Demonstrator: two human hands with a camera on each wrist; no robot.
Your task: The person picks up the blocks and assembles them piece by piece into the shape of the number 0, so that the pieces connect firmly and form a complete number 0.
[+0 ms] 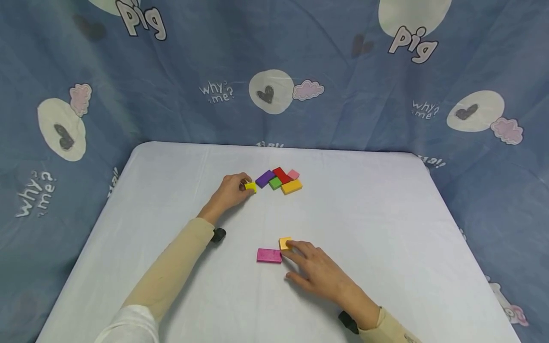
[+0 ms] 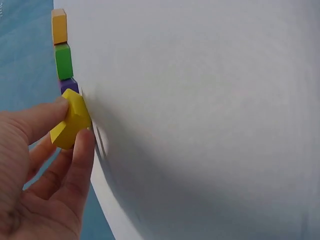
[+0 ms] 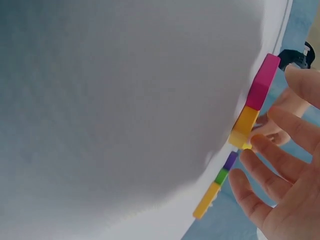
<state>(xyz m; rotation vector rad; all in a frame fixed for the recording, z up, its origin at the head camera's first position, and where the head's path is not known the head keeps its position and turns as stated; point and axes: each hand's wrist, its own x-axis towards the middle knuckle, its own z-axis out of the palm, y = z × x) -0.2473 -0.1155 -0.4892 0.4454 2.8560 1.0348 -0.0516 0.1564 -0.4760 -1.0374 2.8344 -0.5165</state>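
My left hand (image 1: 233, 190) pinches a yellow block (image 2: 71, 120) between thumb and fingers, just left of a cluster of blocks at the far side of the table. That cluster has a purple block (image 1: 265, 179), a green block (image 1: 275, 183), a red block (image 1: 281, 175), a pink block (image 1: 293, 174) and an orange-yellow block (image 1: 292, 186). Nearer the front, my right hand (image 1: 319, 271) has its fingers loosely spread, fingertips right at a small light-orange block (image 1: 284, 243). Beside that lies a magenta rectangular block (image 1: 269, 256).
The blocks lie on a white-covered table (image 1: 377, 214). A blue printed cloth (image 1: 343, 114) hangs behind it and along both sides. Each wrist wears a dark device, one at the left wrist (image 1: 218, 235), another at the right wrist (image 1: 348, 322).
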